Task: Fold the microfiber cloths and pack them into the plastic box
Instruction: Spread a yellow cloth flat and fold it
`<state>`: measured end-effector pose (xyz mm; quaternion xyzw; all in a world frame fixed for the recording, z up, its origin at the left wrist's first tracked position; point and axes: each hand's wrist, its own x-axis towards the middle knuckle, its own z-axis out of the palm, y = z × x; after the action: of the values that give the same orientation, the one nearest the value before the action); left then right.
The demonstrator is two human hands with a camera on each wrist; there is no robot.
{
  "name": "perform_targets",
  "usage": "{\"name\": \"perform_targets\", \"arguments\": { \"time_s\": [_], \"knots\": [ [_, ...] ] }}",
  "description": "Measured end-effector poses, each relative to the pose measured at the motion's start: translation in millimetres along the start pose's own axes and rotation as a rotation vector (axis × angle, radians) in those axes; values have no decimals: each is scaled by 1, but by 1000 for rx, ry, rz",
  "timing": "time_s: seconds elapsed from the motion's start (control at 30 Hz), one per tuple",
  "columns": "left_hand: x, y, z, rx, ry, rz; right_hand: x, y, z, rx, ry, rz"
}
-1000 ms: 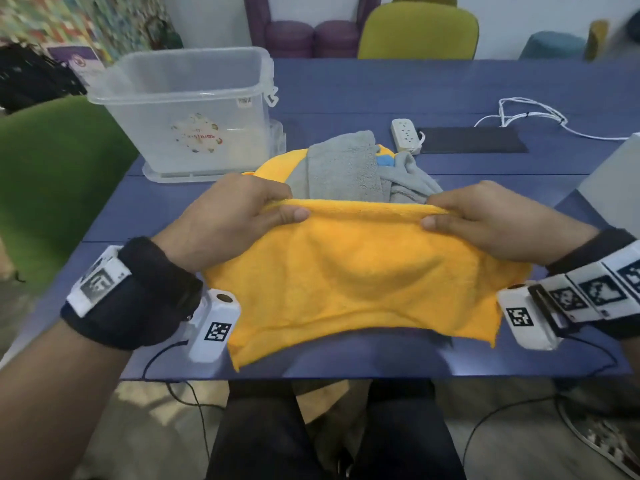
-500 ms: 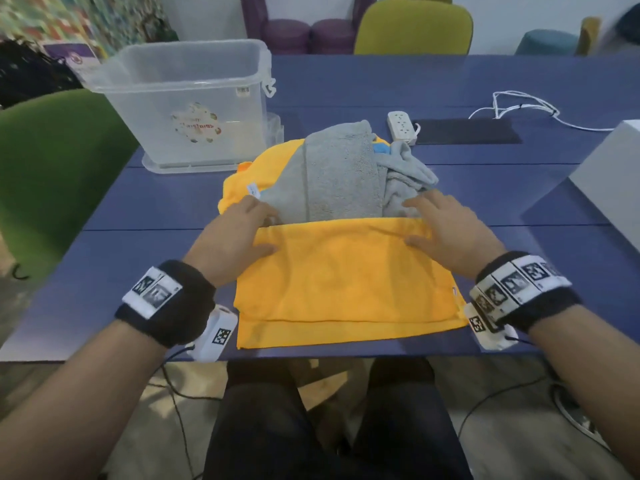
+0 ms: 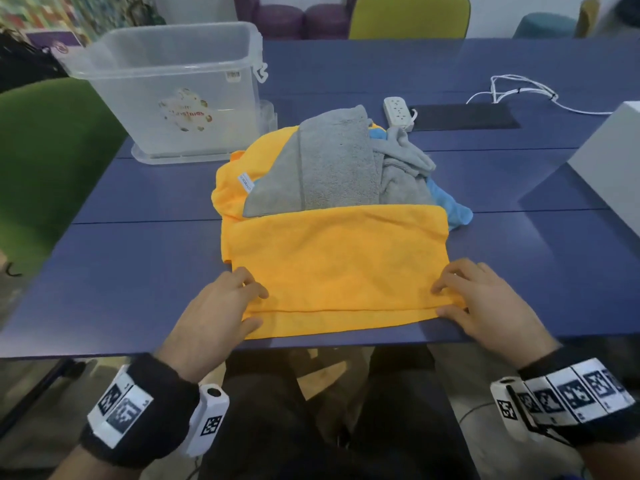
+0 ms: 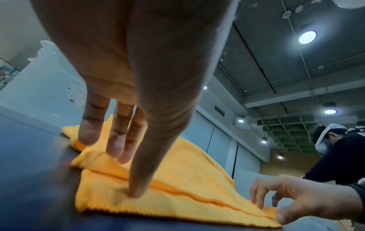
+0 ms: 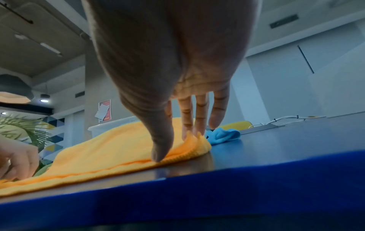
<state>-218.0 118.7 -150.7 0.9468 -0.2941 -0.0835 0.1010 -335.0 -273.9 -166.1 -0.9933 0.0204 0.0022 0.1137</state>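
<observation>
A yellow cloth (image 3: pixel 332 261) lies folded in half at the near edge of the blue table (image 3: pixel 138 271). My left hand (image 3: pixel 254 306) is at its near left corner. Its fingers (image 4: pixel 116 153) lie straight on the upper layer and the thumb presses the lower hem. My right hand (image 3: pixel 446 299) is at the near right corner. Its fingertips (image 5: pixel 193 132) touch the slightly bunched upper layer (image 5: pixel 118 148) and the thumb is on the hem. Behind lies a pile of grey cloths (image 3: pixel 332 168), a blue cloth (image 3: pixel 457 209) and another yellow one (image 3: pixel 235 181). The clear plastic box (image 3: pixel 166 98) stands open at the far left.
A white power strip (image 3: pixel 398 112), a black mat (image 3: pixel 464 116) and a white cable (image 3: pixel 519 91) lie beyond the pile. A white box (image 3: pixel 616 168) stands at the right edge and a green chair (image 3: pixel 45 161) at the left. Another person (image 4: pixel 335 156) shows in the left wrist view.
A second ago both hands held up the cloth's edge and carried it over. The cloth now lies folded, and both hands have slid from the far fold back to the near corners.
</observation>
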Motion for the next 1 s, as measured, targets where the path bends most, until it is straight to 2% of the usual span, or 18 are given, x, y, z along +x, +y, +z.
{"name": "perform_targets", "arguments": {
  "time_s": [0.1, 0.33, 0.5, 0.67, 0.77, 1.0],
  "knots": [
    [2, 3, 6, 69, 41, -10, -3, 4, 1, -39, 21, 55],
    [1, -4, 20, 144, 191, -159, -6, 1, 4, 129, 91, 122],
    [1, -2, 21, -78, 203, -296, 1, -5, 0, 160, 106, 234],
    [2, -3, 20, -216, 293, -351, 6, -15, -1, 152, 141, 282],
    [0, 0, 14, -304, 342, -351, 6, -22, -4, 192, 180, 274],
    [-24, 20, -14, -474, 459, -261, 0, -26, -22, 294, 387, 308]
  ]
}}
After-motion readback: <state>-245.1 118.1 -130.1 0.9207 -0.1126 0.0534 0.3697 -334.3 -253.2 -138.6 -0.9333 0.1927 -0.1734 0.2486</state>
